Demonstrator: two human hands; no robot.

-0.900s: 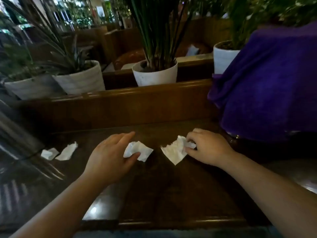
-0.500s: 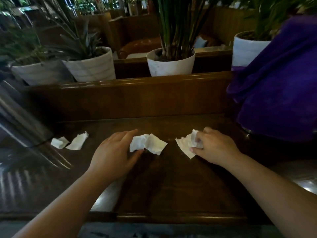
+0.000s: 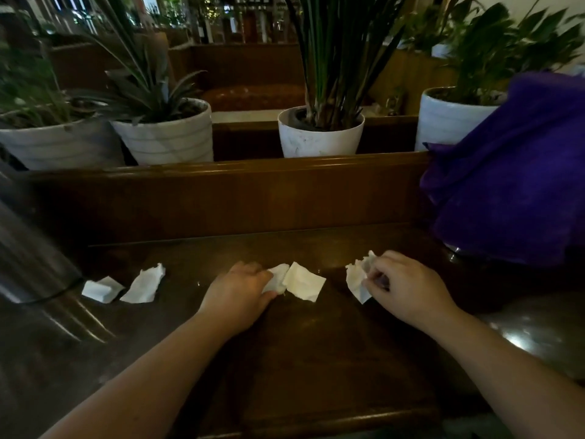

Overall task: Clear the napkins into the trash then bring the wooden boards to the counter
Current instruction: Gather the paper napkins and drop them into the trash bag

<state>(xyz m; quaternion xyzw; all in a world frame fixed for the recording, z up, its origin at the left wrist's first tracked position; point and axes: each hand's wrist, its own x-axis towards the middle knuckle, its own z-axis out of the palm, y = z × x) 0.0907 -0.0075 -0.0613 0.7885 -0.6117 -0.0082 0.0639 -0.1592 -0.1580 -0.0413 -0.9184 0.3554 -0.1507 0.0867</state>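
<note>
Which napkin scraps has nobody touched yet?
The two scraps at far left, the small one and its longer neighbour; each of the others is under a hand.

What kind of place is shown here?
Probably a restaurant or café: a dark wooden table with used napkins, a wooden booth divider topped with potted plants, and more booth seating behind.
</note>
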